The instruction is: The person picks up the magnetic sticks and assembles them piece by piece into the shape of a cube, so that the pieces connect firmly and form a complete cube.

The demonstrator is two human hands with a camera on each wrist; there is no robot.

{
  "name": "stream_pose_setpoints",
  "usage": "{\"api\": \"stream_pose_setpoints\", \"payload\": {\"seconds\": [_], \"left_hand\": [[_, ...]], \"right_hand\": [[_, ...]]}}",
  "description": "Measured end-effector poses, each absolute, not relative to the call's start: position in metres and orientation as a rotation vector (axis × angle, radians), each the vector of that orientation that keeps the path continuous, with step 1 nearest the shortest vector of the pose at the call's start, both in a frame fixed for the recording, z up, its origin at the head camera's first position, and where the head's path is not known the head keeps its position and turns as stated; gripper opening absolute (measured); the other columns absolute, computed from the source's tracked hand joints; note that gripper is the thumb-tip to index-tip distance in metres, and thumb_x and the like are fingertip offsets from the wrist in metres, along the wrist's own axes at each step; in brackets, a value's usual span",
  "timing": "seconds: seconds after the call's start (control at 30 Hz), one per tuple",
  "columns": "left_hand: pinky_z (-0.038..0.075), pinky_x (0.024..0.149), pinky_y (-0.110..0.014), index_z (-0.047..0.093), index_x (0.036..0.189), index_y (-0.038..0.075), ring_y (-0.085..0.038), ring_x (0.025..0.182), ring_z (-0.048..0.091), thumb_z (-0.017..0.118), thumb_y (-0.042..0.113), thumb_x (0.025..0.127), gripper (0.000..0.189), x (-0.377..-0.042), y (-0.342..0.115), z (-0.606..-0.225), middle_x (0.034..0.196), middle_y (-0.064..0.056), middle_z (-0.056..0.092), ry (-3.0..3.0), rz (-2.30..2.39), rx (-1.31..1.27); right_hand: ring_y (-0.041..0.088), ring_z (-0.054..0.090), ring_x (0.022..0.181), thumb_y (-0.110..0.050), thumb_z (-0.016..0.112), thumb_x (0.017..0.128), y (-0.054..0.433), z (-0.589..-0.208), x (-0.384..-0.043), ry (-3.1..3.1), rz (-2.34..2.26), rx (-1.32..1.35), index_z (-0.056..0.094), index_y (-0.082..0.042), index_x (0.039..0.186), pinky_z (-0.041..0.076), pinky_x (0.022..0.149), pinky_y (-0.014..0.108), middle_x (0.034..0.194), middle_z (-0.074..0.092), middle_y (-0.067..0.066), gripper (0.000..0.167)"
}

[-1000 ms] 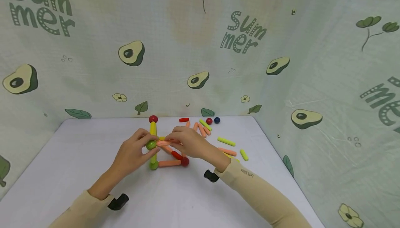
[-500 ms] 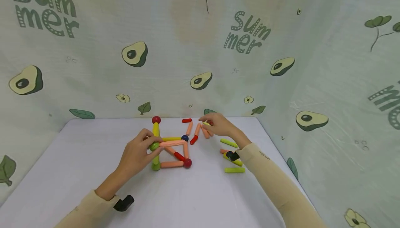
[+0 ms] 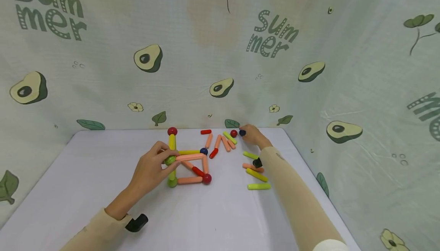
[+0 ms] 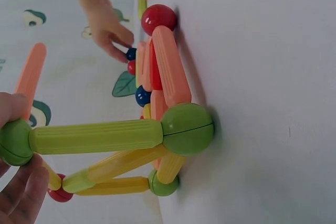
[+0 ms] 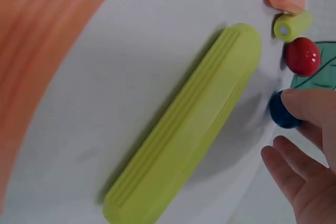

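My left hand (image 3: 148,169) grips a green ball (image 4: 14,142) at the top corner of a frame built from rods and balls. From that ball a green rod (image 4: 97,136) runs to a lower green ball (image 4: 187,129), and a peach rod (image 3: 190,157) sticks out sideways. At the table's back right, my right hand (image 3: 253,135) pinches a dark blue ball (image 5: 283,110) between thumb and finger. A red ball (image 5: 302,57) sits close beside it. The frame also has a red ball (image 3: 207,178) and a blue ball (image 3: 204,151) at its corners.
Loose peach rods (image 3: 225,144) and a red rod (image 3: 206,131) lie at the back. A yellow rod (image 3: 256,174) and a green rod (image 3: 259,186) lie near the right edge. Behind the table (image 3: 113,190) hangs a patterned cloth (image 3: 178,102).
My right hand has left the frame and moved right and back to the dark blue ball, which it now pinches. My left hand keeps its grip on the green ball.
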State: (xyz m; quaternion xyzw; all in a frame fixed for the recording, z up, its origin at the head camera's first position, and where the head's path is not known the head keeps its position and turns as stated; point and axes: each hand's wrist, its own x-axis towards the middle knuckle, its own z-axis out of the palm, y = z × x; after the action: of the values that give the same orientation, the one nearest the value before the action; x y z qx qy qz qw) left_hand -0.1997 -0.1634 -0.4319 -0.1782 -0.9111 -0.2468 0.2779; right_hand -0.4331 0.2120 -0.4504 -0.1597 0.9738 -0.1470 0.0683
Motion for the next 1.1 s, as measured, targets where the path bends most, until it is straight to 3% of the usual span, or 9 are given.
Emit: {"api": "stream_pose_setpoints", "payload": {"seconds": [0.17,0.33,0.5,0.63,0.77,0.87,1.1], "left_hand": [[0.049,0.061,-0.024,0.082,0.108,0.012,-0.015,0.081,0.057,0.095,0.020,0.081,0.031,-0.201,-0.163,-0.433,0.105,-0.002,0.057,-2.445,-0.663,-0.477],[0.050,0.062,-0.024,0.082,0.108,0.012,-0.015,0.083,0.057,0.095,0.022,0.082,0.031,-0.202,-0.162,-0.434,0.106,-0.002,0.057,-2.455,-0.666,-0.472],[0.051,0.062,-0.024,0.082,0.108,0.013,-0.015,0.083,0.058,0.095,0.022,0.082,0.031,-0.201,-0.163,-0.434,0.106,-0.002,0.057,-2.444,-0.677,-0.485],[0.051,0.062,-0.024,0.081,0.108,0.013,-0.015,0.083,0.058,0.095,0.021,0.082,0.031,-0.201,-0.163,-0.433,0.106,-0.002,0.057,-2.441,-0.678,-0.501],[0.051,0.062,-0.024,0.081,0.108,0.014,-0.014,0.082,0.058,0.095,0.021,0.082,0.030,-0.202,-0.164,-0.433,0.105,-0.001,0.056,-2.441,-0.682,-0.503],[0.051,0.061,-0.024,0.081,0.108,0.014,-0.014,0.082,0.058,0.095,0.021,0.082,0.030,-0.202,-0.164,-0.434,0.105,-0.001,0.056,-2.438,-0.688,-0.503],[0.050,0.062,-0.024,0.081,0.108,0.014,-0.014,0.082,0.058,0.094,0.021,0.083,0.029,-0.202,-0.163,-0.435,0.106,0.000,0.056,-2.440,-0.697,-0.506]], "right_hand": [[0.042,0.052,0.140,-0.002,0.063,0.101,0.217,-0.460,-0.437,2.953,-0.414,-0.520,0.064,-0.003,0.144,0.038,0.121,0.056,0.145,0.059,0.024,0.042],[0.037,0.060,0.125,-0.005,0.072,0.100,0.219,-0.457,-0.431,2.979,-0.413,-0.602,0.069,-0.003,0.134,0.045,0.115,0.053,0.133,0.068,0.021,0.034],[0.029,0.064,0.098,-0.010,0.074,0.099,0.200,-0.433,-0.403,2.990,-0.598,-0.797,0.070,-0.001,0.131,0.058,0.092,0.044,0.120,0.072,0.016,0.033],[0.022,0.064,0.087,-0.014,0.076,0.099,0.180,-0.412,-0.366,2.908,-0.773,-0.997,0.071,-0.005,0.130,0.058,0.077,0.031,0.109,0.073,0.007,0.032],[0.019,0.068,0.092,-0.015,0.078,0.098,0.164,-0.399,-0.328,2.768,-0.900,-1.168,0.071,-0.007,0.129,0.059,0.081,0.025,0.112,0.074,0.002,0.032],[0.016,0.071,0.093,-0.011,0.078,0.098,0.155,-0.395,-0.307,2.663,-0.980,-1.243,0.072,-0.010,0.126,0.061,0.086,0.028,0.114,0.075,0.001,0.029],[0.010,0.073,0.092,-0.008,0.078,0.097,0.141,-0.394,-0.283,2.523,-1.074,-1.332,0.072,-0.008,0.126,0.062,0.085,0.028,0.113,0.073,-0.001,0.029]]}}
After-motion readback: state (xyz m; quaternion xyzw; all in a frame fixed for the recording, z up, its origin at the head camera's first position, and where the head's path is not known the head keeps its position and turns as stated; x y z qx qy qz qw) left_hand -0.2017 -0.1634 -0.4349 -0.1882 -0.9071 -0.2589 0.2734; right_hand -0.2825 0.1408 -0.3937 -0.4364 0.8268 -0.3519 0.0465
